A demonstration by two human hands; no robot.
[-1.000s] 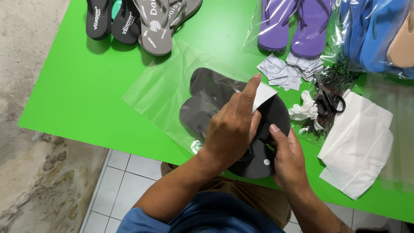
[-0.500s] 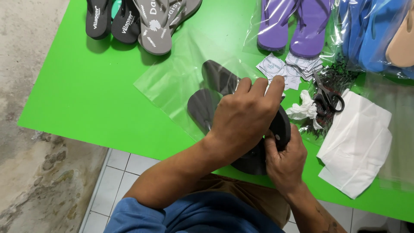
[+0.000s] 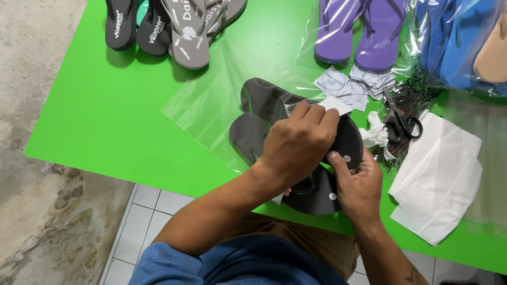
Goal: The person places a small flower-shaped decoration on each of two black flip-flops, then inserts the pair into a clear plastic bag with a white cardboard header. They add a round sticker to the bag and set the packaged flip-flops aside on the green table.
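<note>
Head view, looking down on a bright green table (image 3: 105, 116).

Left hand (image 3: 298, 145) lay palm-down over a pair of black flip-flops (image 3: 264, 113), fingers curled and pressing a small white paper tag (image 3: 336, 104) against the upper sandal. Grasping, not released.

Right hand (image 3: 358, 184) gripped the near end of the pair from the side, thumb on the sole edge beside a round white strap plug (image 3: 346, 158); a second plug showed on the lower sandal.

The far half of the flip-flops sat inside a clear plastic bag (image 3: 211, 100) lying flat on the table; the near half stuck out toward the person, at the table's near edge.

Around them: grey and black flip-flops (image 3: 174, 26) loose at the far edge; a purple pair (image 3: 359, 31) in a bag; blue ones (image 3: 454, 42), bagged, at far right. A stack of white printed tags (image 3: 354, 84) lay just below the purple pair. Black scissors (image 3: 401, 119) rested near a crumpled white scrap (image 3: 374, 134). White folded sheets (image 3: 438, 177) lay to the right of the right hand.
</note>
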